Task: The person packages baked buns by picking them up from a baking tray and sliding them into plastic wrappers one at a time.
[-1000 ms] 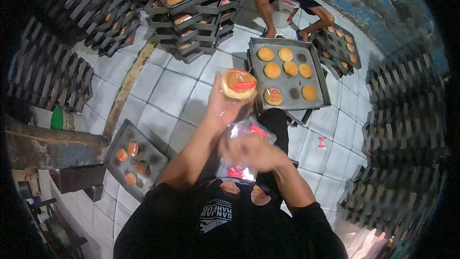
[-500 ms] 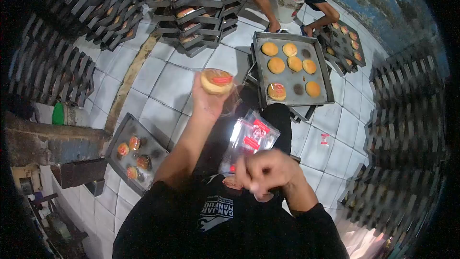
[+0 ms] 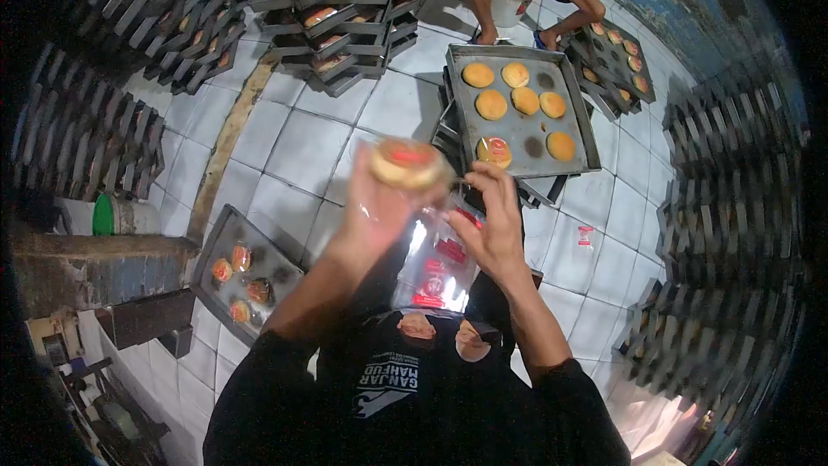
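Observation:
A round bread bun (image 3: 407, 166) in a clear plastic wrapper with a red label sits in my left hand (image 3: 362, 216), blurred by motion. My right hand (image 3: 493, 229) is just right of the bun, thumb and fingers apart, close to the loose end of the wrapper; I see nothing held in it. Below both hands, a pile of clear plastic wrappers (image 3: 435, 267) with red print lies on my lap.
Ahead stands a tray (image 3: 573, 142) of buns, one of them wrapped. Wrapped buns lie in a tray (image 3: 289, 272) on the floor at left. Stacked trays (image 3: 345, 34) rise at the back and along both sides. A person (image 3: 565, 0) sits at the far end. One wrapper (image 3: 586, 240) is on the floor.
The bun in my left hand has come slightly right and lower. My right hand has moved up from near my chest to beside the bun, and its fingers have spread from a curl.

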Available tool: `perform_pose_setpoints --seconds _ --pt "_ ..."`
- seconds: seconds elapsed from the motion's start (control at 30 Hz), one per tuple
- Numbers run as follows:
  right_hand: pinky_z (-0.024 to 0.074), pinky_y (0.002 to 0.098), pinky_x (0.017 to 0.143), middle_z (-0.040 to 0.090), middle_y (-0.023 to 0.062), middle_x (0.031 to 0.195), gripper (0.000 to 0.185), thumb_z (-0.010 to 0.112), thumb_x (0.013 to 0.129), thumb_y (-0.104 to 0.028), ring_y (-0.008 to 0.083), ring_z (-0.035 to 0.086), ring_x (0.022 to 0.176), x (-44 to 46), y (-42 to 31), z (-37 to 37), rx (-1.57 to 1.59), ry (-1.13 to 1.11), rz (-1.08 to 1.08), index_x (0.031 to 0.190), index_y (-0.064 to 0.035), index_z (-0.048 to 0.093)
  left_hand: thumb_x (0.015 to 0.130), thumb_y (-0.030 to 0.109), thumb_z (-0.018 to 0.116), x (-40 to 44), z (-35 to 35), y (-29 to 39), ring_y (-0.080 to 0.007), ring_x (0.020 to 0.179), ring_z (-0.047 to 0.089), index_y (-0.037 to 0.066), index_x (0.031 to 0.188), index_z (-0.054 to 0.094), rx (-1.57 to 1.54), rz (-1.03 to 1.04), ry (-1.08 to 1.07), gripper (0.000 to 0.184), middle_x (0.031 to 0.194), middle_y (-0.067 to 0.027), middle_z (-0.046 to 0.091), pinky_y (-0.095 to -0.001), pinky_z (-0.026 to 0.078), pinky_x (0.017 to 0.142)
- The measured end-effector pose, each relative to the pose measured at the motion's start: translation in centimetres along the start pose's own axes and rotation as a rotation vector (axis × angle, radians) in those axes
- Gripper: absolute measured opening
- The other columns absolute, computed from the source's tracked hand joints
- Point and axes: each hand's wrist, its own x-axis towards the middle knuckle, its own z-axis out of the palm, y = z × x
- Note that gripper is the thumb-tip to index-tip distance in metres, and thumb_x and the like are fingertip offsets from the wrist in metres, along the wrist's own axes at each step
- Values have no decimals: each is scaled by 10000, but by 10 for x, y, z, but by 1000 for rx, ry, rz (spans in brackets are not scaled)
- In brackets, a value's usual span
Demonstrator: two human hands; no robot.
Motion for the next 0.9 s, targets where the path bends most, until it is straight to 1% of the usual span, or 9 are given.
perform_pose_setpoints --seconds 0.07,0.13,0.23,0.33,0.47,0.57,0.67,0.87,0.9 --pt "534 397 879 634 158 1102 374 796 765 -20 340 642 1005 -4 -7 -2 101 -30 -223 1102 -6 632 1063 570 345 -17 17 -5 -291 1187 617 41 1388 493 21 -234 116 639 1251 -151 641 -475 464 1060" --pt "538 374 838 652 141 1024 267 759 816 -27 322 661 941 -3 -4 8 103 -43 -241 1060 4 656 1077 527 355 -11 -1 -2 -276 1196 614 13 1380 518 484 51 169 619 1239 -154 656 -438 449 1078" --pt "521 303 753 679 154 889 191 622 983 -147 192 668 819 13 34 23 209 -50 214 1005 38 664 1093 448 383 6 -12 -4 -252 1158 638 -33 1348 555 985 500 -149 572 1220 -152 674 -397 480 1039" --pt "489 353 637 654 127 758 226 594 1006 -174 167 618 671 24 42 20 181 -72 389 935 36 637 1078 285 504 12 -6 -10 -178 934 699 -49 1187 655 859 480 37 382 1077 -110 720 -293 548 844" --pt "433 362 558 550 82 624 280 566 1029 -211 148 542 572 32 27 13 71 13 -26 849 0 600 1052 218 562 18 1 -12 -112 755 670 -24 931 689 971 622 199 298 831 -68 711 -251 517 693" --pt "339 305 469 467 -35 577 358 558 1049 -290 95 447 496 35 61 30 351 24 225 768 -67 566 1049 220 557 18 16 -1 -103 731 634 -16 837 643 1127 567 388 329 792 -62 652 -265 497 667" --pt "298 260 445 472 -71 607 368 566 1050 -322 57 407 487 41 63 4 790 -158 625 758 -99 557 1046 201 553 21 -1 5 -117 764 603 -18 833 644 1373 987 298 319 891 -68 641 -287 492 695" --pt "353 229 443 544 -21 586 375 588 1040 -312 58 478 472 -55 64 44 722 -319 893 743 -84 566 1032 159 567 -15 -67 -18 -127 894 599 -60 941 687 803 348 286 266 1016 -75 653 -256 469 811" --pt "459 249 499 598 5 706 309 588 1039 -297 72 549 561 -60 64 44 725 -403 858 863 -45 606 1027 147 573 -13 -66 -17 -124 924 602 -61 951 688 738 319 272 250 1039 -85 661 -255 471 827"
